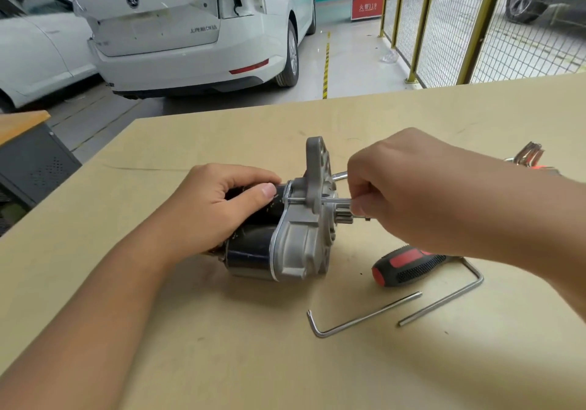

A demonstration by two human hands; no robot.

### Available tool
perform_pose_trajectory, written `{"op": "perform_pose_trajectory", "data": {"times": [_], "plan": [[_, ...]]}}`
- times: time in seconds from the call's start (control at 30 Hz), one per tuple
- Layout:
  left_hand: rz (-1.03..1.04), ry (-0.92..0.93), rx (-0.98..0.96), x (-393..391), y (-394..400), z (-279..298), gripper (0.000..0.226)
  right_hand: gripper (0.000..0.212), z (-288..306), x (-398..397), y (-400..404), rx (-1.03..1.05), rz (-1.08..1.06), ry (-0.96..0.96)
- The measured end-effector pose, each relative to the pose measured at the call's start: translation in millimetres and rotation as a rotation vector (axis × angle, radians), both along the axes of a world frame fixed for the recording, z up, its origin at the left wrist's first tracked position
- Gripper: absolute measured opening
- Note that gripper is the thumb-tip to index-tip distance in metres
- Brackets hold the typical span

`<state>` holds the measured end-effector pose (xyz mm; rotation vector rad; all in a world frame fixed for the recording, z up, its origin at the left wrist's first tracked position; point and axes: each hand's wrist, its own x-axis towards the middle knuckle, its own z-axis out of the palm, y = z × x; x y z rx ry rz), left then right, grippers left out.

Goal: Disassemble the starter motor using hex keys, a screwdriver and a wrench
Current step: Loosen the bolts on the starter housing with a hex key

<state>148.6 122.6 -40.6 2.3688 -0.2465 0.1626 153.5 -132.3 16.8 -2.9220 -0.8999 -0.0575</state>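
Observation:
The starter motor [295,238] lies on its side on the tan table [222,346], black body to the left, grey cast nose housing and pinion gear to the right. My left hand [218,206] grips the black body from above. My right hand [409,194] pinches a thin hex key [336,201] whose shaft runs level through the housing flange toward a bolt near the body. A black-and-red screwdriver [409,265] lies just right of the motor. Two loose hex keys [364,316] [450,301] lie in front of it.
A wrench end [341,175] pokes out behind the housing. Pliers with red handles [529,156] lie at the far right. White cars stand beyond the table's far edge, a yellow mesh fence at the back right, and a dark cabinet [31,162] at the left.

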Motion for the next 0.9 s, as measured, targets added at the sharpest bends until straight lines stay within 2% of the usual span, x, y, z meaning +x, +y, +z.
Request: {"op": "perform_pose_trajectory", "data": {"times": [0.17, 0.3, 0.37, 0.47, 0.53, 0.63, 0.73, 0.9], "plan": [[0.010, -0.021, 0.021, -1.8, 1.6, 1.7, 0.025, 0.018, -2.3, 2.7, -2.2, -0.066, 0.104, -0.044], [0.004, -0.016, 0.059, -5.6, 0.2, 5.1, 0.022, 0.014, -7.6, 2.1, -1.7, -0.126, 0.083, -0.098], [0.021, -0.038, 0.061, -5.8, -3.1, 4.0, 0.036, 0.017, -8.7, 0.7, -1.2, -0.143, 0.070, -0.192], [0.098, -0.140, 0.071, -6.3, -12.4, 0.7, 0.058, 0.036, -9.5, 2.0, -1.7, -0.101, 0.049, -0.270], [0.119, -0.208, 0.030, -7.4, -18.2, 0.2, 0.050, 0.043, -9.7, 5.7, -2.7, -0.033, 0.074, -0.209], [0.095, -0.299, -0.075, -10.2, -24.1, 3.8, 0.024, 0.025, -7.6, 7.8, -5.6, 0.054, 0.122, -0.115], [0.031, -0.349, -0.131, -13.7, -27.4, 7.4, 0.013, 0.017, -6.9, 4.9, -4.7, -0.008, 0.121, -0.098], [-0.046, -0.356, -0.033, -18.7, -33.1, 8.6, 0.006, 0.020, -6.7, -3.9, -0.2, -0.130, 0.086, -0.214]]}}
